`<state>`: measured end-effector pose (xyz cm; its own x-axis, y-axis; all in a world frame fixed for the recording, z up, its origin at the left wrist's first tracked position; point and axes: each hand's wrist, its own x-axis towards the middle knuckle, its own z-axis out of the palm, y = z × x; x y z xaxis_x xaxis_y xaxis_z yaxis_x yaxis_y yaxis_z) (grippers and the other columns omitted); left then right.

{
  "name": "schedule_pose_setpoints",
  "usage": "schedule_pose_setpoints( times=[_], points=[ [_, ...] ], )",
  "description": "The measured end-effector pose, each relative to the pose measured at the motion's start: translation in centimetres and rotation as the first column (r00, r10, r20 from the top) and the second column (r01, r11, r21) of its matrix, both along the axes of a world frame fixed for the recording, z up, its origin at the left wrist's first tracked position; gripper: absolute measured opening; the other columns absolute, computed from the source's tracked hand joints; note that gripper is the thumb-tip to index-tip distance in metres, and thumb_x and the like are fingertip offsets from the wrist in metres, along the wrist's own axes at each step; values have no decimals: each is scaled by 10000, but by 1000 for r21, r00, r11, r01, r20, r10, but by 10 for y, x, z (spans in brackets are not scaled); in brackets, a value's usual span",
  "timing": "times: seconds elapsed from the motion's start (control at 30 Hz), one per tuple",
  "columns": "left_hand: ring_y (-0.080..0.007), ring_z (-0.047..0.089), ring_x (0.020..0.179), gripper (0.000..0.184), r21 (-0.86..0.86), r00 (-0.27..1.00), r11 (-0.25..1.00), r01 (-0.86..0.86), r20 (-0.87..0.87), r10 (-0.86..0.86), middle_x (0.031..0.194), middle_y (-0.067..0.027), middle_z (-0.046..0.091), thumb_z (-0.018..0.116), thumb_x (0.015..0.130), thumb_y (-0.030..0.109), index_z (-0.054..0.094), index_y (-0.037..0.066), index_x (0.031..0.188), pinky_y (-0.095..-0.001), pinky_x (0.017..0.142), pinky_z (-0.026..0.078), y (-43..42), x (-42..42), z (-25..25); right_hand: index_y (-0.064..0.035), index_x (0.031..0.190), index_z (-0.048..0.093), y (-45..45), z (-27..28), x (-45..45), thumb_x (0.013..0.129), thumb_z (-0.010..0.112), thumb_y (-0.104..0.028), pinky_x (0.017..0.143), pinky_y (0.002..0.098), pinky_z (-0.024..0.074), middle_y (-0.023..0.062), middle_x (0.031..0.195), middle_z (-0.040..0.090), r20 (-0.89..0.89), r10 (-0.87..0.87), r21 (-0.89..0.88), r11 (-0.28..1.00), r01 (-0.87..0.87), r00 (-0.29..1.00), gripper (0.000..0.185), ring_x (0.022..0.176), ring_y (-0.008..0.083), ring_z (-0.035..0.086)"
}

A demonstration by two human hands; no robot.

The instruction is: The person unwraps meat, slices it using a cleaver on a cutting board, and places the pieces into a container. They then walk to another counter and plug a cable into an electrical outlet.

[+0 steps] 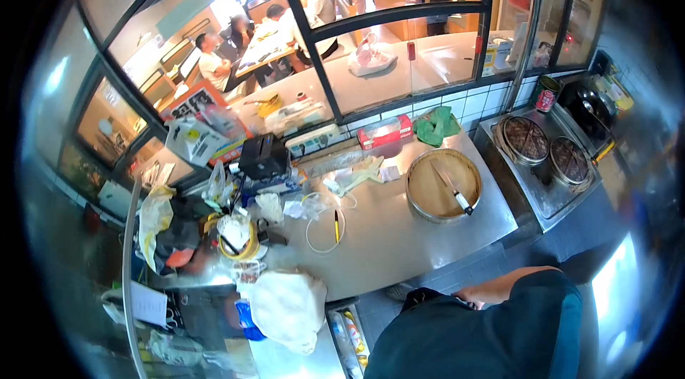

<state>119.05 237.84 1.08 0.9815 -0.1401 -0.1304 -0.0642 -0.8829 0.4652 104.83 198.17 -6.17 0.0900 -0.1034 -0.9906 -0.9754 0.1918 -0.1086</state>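
Observation:
My right hand is low in front of my dark green shirt, below the steel counter's front edge. Its fingers look curled; the shirt partly hides it, and anything inside it cannot be made out. My left hand does not show. Nearest on the steel counter is a round wooden board with a metal rim. A knife lies across it, its white and black handle over the board's front edge. Farther left, a yellow and black pen lies by a loop of white cord.
Two round dark-topped pots stand on the steel stove at right. Behind the board are a green cloth and a red box. A white bag sits at lower left. People sit beyond the window.

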Motion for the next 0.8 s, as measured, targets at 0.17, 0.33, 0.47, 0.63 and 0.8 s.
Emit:
schedule_pose_setpoints(
  times=[0.17, 0.33, 0.47, 0.63, 0.8],
  points=[
    [-494, 380, 1316, 677, -6, 998, 998, -62, -15, 62, 1432, -313, 366, 689, 839, 191, 402, -7, 1419, -538, 1102, 363, 41, -50, -12, -109, 1303, 624, 32, -1, -32, 980, 552, -473, 986, 566, 468, 138, 1365, 589, -148, -290, 375, 868, 325, 945, 492, 1239, 339, 548],
    [-489, 401, 1289, 646, -11, 992, 994, -113, -49, 112, 1400, -309, 390, 688, 841, 202, 422, -6, 1392, -535, 1086, 376, 76, -97, -19, -134, 1381, 579, 52, 92, 5, 989, 532, -511, 1042, 570, 452, 100, 1418, 577, -138, 158, 298, 948, -111, 978, 546, 1269, 289, 562],
    [-485, 418, 1268, 622, -15, 979, 981, -193, -63, 192, 1375, -306, 409, 687, 843, 212, 439, -5, 1371, -532, 1072, 386, 94, -125, -25, -150, 1426, 537, 69, 105, 21, 971, 558, -537, 1045, 602, 431, 114, 1471, 515, -92, 393, 274, 893, -356, 915, 598, 1342, 290, 490],
    [-480, 439, 1241, 593, -3, 961, 965, -264, -84, 263, 1343, -302, 434, 686, 845, 223, 460, -5, 1344, -529, 1055, 398, 104, -147, -24, -151, 1479, 473, 89, 124, 51, 928, 602, -576, 1050, 591, 424, 102, 1579, 375, 2, 452, 234, 867, -440, 892, 708, 1405, 305, 410],
    [-476, 460, 1214, 565, 17, 939, 944, -329, -95, 329, 1311, -297, 458, 684, 848, 235, 481, -4, 1317, -526, 1038, 411, 102, -150, -19, -158, 1527, 423, 89, 102, 113, 915, 650, -525, 1112, 558, 367, 118, 1588, 355, 256, 467, 128, 851, -509, 846, 749, 1444, 307, 351]
  ],
)
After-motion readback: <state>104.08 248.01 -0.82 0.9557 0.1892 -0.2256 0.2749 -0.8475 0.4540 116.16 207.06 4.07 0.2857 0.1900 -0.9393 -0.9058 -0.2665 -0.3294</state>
